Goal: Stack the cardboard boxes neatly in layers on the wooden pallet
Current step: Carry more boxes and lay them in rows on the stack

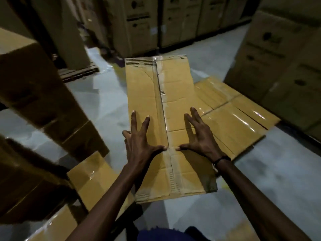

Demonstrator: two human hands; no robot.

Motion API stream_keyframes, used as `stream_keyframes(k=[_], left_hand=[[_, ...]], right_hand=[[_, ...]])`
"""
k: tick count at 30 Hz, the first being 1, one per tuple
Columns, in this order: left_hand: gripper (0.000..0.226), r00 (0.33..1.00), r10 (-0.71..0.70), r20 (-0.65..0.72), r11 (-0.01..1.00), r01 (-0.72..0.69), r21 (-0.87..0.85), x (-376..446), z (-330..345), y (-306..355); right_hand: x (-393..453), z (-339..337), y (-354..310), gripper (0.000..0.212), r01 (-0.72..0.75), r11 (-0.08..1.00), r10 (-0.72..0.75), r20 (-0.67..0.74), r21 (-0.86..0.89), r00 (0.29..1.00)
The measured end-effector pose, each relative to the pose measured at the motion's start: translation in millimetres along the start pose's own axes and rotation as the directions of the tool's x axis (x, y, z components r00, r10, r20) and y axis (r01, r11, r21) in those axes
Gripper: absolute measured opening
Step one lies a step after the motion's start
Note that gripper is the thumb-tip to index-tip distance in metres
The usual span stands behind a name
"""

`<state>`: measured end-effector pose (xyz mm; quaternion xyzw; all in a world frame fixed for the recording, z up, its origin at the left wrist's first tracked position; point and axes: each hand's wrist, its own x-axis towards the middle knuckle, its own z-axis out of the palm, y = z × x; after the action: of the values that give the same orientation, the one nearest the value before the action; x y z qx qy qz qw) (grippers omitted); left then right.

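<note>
Head view: a long taped cardboard box (pixel 161 119) lies directly ahead of the person, its long axis running straight away from the body, tape seam down the middle. Left hand (pixel 140 138) and right hand (pixel 199 136) both lie on its top face at the near end, one each side of the seam, fingers spread and straight, thumbs nearly meeting at the tape; neither hand grips anything. Both are equally near. Another box top (pixel 239 119) lies lower, just right of it. No wooden pallet is plainly identifiable beneath. Judgement: the next move is a push or alignment along that long axis.
</note>
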<state>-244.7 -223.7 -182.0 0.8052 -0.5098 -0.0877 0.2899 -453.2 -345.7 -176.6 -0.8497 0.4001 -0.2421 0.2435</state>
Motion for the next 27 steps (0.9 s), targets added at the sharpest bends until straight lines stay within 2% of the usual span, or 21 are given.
stream_keyframes(k=[7, 13, 21, 27], left_hand=[[0.136, 0.949, 0.24, 0.204, 0.971, -0.233, -0.058, 16.6, 75.5, 93.9], [0.135, 0.858, 0.401, 0.32, 0.916, -0.382, -0.123, 17.0, 159.2, 198.0], [0.134, 0.787, 0.492, 0.373, 0.87, -0.462, -0.172, 12.5, 267.8, 350.6], [0.136, 0.768, 0.496, 0.405, 0.867, -0.462, -0.186, 18.5, 330.5, 434.2]], right_hand=[[-70.5, -71.8, 81.3, 0.139, -0.199, 0.98, 0.194, -0.165, -0.015, 0.967], [-127.1, -140.0, 166.0, 0.14, -0.375, 0.927, 0.358, -0.283, -0.004, 0.89], [-180.6, -254.2, 297.0, 0.136, -0.457, 0.888, 0.446, -0.333, 0.05, 0.831], [-194.2, -317.1, 376.1, 0.139, -0.518, 0.855, 0.492, -0.333, 0.013, 0.804]])
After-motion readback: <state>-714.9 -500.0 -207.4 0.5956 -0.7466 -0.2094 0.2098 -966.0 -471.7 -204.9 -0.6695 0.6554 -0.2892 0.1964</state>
